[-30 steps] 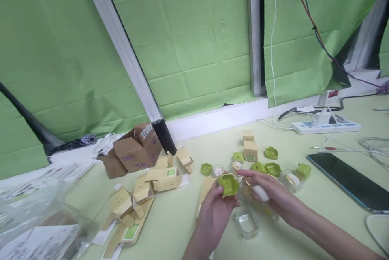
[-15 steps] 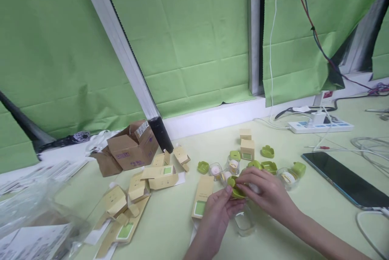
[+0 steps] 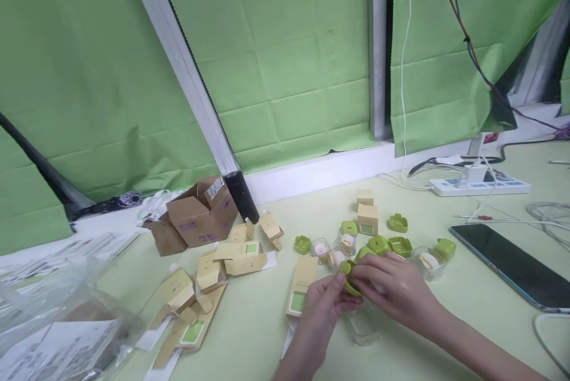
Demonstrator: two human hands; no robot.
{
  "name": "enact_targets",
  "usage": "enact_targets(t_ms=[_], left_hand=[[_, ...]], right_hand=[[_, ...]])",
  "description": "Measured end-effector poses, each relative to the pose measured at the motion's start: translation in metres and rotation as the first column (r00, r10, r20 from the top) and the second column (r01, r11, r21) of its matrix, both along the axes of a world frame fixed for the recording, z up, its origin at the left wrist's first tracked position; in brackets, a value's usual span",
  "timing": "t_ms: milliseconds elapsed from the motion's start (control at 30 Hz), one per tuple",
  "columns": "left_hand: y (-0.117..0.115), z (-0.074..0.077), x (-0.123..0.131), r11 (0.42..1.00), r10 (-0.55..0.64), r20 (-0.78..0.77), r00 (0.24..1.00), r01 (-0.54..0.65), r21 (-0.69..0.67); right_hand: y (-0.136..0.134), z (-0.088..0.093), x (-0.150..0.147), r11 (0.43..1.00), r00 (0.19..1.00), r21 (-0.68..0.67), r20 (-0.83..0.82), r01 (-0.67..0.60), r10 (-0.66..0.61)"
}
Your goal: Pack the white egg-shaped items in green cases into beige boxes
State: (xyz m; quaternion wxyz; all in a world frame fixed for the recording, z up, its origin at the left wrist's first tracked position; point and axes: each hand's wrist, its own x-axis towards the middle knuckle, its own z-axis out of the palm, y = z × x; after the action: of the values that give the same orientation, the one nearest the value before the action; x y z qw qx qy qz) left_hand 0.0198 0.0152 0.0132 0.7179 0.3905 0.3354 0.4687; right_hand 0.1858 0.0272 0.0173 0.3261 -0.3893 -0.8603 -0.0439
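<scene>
My left hand (image 3: 321,307) and my right hand (image 3: 392,292) meet above the pale green table (image 3: 258,333), both pinched on one small green plastic lid (image 3: 350,277). My fingers cover most of the lid. A clear plastic cup (image 3: 363,327) stands on the table just below my hands. Beyond them lie several more green lids (image 3: 399,245) and clear cups with small white rolls (image 3: 430,261) inside.
Small tan cartons (image 3: 367,219) stand behind the lids; flattened ones (image 3: 240,259) and a brown box (image 3: 200,221) lie at the left. A clear bag (image 3: 53,321) fills the lower left. A dark tablet (image 3: 512,265), a power strip (image 3: 481,185) and cables are at the right.
A second ago my left hand held the green lid alone while my right held a white piece. My right hand has since closed onto the lid too.
</scene>
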Motion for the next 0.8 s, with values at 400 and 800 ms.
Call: enact_targets(t_ms=[400, 800], left_hand=[[0.002, -0.003, -0.005, 0.998, -0.01, -0.212, 0.977, 0.022, 0.052], [0.007, -0.009, -0.006, 0.981, 0.038, -0.336, 0.941, 0.029, 0.191]], right_hand=[[-0.002, 0.0, -0.001, 0.997, 0.996, 0.053, 0.072, -0.06, 0.056], [0.003, 0.014, 0.005, 0.956, 0.997, -0.292, -0.073, 0.015, -0.038]])
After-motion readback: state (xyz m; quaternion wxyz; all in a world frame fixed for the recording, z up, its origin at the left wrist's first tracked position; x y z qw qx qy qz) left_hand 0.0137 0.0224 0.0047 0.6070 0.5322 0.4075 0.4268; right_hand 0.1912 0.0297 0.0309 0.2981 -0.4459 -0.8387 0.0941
